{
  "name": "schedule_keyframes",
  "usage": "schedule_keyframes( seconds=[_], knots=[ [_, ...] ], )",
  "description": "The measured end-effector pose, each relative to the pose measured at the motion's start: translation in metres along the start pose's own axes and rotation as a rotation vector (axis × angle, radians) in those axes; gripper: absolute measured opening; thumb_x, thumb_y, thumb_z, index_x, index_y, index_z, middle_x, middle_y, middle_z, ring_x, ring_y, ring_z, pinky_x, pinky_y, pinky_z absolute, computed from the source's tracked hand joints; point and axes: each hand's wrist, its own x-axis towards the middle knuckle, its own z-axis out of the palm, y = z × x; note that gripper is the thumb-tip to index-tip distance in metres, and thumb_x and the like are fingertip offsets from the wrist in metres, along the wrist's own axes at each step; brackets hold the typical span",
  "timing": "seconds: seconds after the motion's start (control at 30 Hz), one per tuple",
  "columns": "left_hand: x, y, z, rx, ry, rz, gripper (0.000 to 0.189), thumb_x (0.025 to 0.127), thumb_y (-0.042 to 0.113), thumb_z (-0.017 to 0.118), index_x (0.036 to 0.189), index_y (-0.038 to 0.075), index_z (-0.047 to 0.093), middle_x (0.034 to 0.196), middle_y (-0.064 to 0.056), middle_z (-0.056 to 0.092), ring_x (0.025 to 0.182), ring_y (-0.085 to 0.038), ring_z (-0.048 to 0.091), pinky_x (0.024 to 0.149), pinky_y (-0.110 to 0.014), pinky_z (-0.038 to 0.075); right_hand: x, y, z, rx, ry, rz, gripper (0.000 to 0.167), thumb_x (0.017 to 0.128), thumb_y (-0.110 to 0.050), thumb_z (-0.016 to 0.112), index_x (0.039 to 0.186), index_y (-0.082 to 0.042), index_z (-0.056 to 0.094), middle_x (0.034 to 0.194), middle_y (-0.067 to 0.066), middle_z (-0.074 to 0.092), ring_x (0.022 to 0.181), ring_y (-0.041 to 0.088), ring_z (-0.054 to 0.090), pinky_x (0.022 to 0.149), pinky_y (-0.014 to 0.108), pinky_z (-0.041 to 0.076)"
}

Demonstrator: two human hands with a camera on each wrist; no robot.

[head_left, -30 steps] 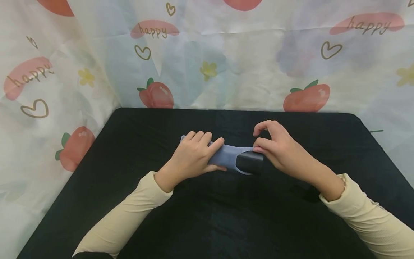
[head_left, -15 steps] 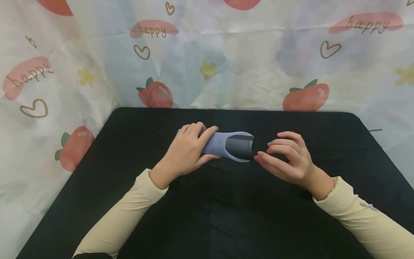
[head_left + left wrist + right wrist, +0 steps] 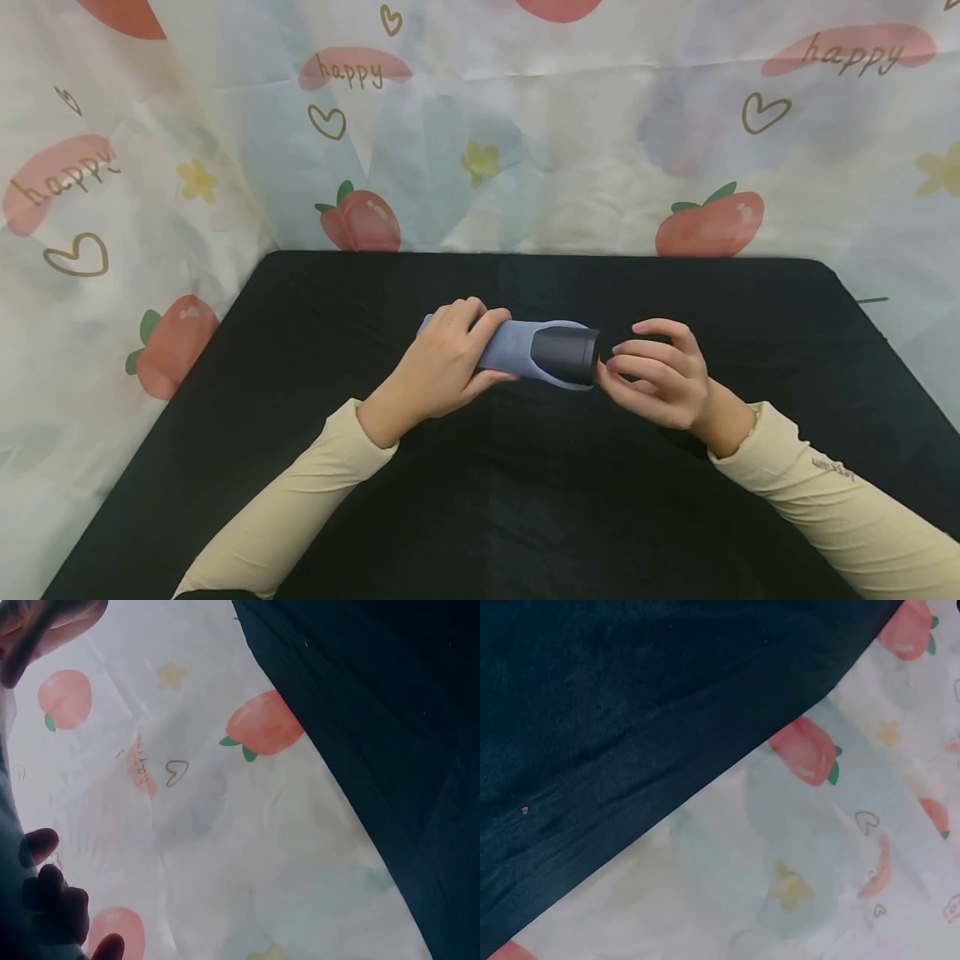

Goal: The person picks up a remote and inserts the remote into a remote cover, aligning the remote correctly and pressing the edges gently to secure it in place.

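Above the black cloth, my left hand [image 3: 442, 358] grips the body of a blue-grey handheld device [image 3: 517, 346] that looks like a hair clipper. Its black end [image 3: 566, 354] points right, and the far left part is mostly hidden under that hand. My right hand [image 3: 660, 379] is beside the black end with its fingers loosely bent. A fingertip meets the edge of that end or lies just behind it; which one I cannot tell. Dark fingers [image 3: 71, 900] show at the lower left of the left wrist view, and part of a hand [image 3: 71, 622] at its top left.
A black cloth [image 3: 487, 500] covers the table. Behind and to the left hangs a pale curtain [image 3: 562, 167] printed with strawberries, hearts and flowers. The right wrist view shows only the dark cloth [image 3: 615, 712] and the curtain [image 3: 727, 885].
My right hand, which touched the black end's upper edge, has dropped away and turned, then come back close to its lower right. The left hand has raised the device, then lowered it slightly.
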Motion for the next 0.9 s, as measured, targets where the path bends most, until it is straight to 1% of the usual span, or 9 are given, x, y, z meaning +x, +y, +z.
schedule_keyframes(
  seconds=[0.07,0.17,0.37,0.43,0.47,0.57,0.7,0.8,0.9],
  knots=[
    [-0.001,0.000,0.000,-0.010,-0.007,-0.023,0.055,0.079,0.046,0.070,0.116,0.007,0.056,0.092,-0.008,0.054,0.081,-0.021,0.051,0.073,-0.037,0.046,-0.001,-0.001,-0.002,0.029,-0.053,0.004,0.031,0.083,0.004,0.062,0.054,-0.008,0.057,0.060,0.006,0.055,0.053,0.018,0.046,0.057,0.036,0.041],
    [-0.004,-0.002,0.001,-0.025,-0.029,-0.063,0.055,0.080,0.046,0.069,0.115,0.007,0.056,0.092,-0.007,0.054,0.082,-0.021,0.050,0.074,-0.037,0.046,-0.003,-0.003,-0.004,0.079,-0.130,0.012,0.033,0.084,0.005,0.060,0.053,-0.006,0.057,0.063,0.008,0.060,0.053,0.019,0.048,0.052,0.036,0.037],
    [-0.012,-0.003,0.005,-0.067,-0.072,-0.113,0.052,0.081,0.045,0.067,0.115,0.008,0.055,0.093,-0.007,0.054,0.082,-0.020,0.050,0.075,-0.037,0.045,-0.011,-0.008,-0.006,0.120,-0.215,0.023,0.032,0.085,0.006,0.060,0.054,-0.004,0.058,0.061,0.011,0.065,0.051,0.020,0.055,0.047,0.035,0.040],
    [-0.013,-0.003,0.007,-0.072,-0.077,-0.117,0.052,0.082,0.046,0.067,0.116,0.007,0.055,0.094,-0.006,0.055,0.083,-0.020,0.050,0.075,-0.037,0.045,-0.017,-0.010,-0.008,0.133,-0.263,0.039,0.032,0.086,0.004,0.058,0.055,-0.004,0.058,0.061,0.010,0.067,0.052,0.021,0.057,0.046,0.035,0.042],
    [-0.014,-0.004,0.008,-0.071,-0.079,-0.117,0.053,0.081,0.046,0.067,0.116,0.008,0.055,0.094,-0.006,0.055,0.083,-0.020,0.050,0.075,-0.037,0.045,-0.020,-0.010,-0.010,0.141,-0.293,0.046,0.032,0.087,0.003,0.057,0.056,-0.004,0.058,0.062,0.010,0.067,0.052,0.021,0.058,0.047,0.035,0.043],
    [-0.016,-0.006,0.011,-0.058,-0.094,-0.111,0.053,0.080,0.046,0.068,0.115,0.007,0.055,0.094,-0.007,0.055,0.083,-0.020,0.050,0.075,-0.036,0.045,-0.032,-0.011,-0.014,0.158,-0.421,0.068,0.030,0.090,0.001,0.054,0.060,-0.005,0.058,0.065,0.008,0.068,0.056,0.021,0.060,0.051,0.036,0.047],
    [-0.018,-0.010,0.017,-0.039,-0.142,-0.110,0.053,0.081,0.048,0.067,0.114,0.008,0.055,0.095,-0.007,0.056,0.083,-0.020,0.050,0.075,-0.036,0.045,-0.048,-0.013,-0.019,0.186,-0.592,0.085,0.027,0.093,-0.001,0.050,0.068,-0.006,0.058,0.072,0.006,0.067,0.063,0.019,0.061,0.058,0.034,0.051],
    [-0.020,-0.013,0.019,-0.020,-0.175,-0.115,0.054,0.082,0.049,0.066,0.115,0.007,0.055,0.095,-0.006,0.055,0.083,-0.019,0.050,0.075,-0.037,0.045,-0.054,-0.014,-0.021,0.199,-0.676,0.093,0.026,0.095,0.000,0.046,0.074,-0.005,0.062,0.077,0.006,0.069,0.068,0.018,0.062,0.060,0.031,0.052],
    [-0.023,-0.015,0.019,0.004,-0.183,-0.116,0.055,0.083,0.050,0.065,0.115,0.007,0.055,0.095,-0.006,0.055,0.084,-0.020,0.050,0.076,-0.037,0.045,-0.054,-0.014,-0.026,0.215,-0.737,0.125,0.030,0.097,-0.002,0.043,0.082,0.000,0.069,0.086,0.008,0.071,0.070,0.018,0.062,0.061,0.029,0.053]
  ],
)
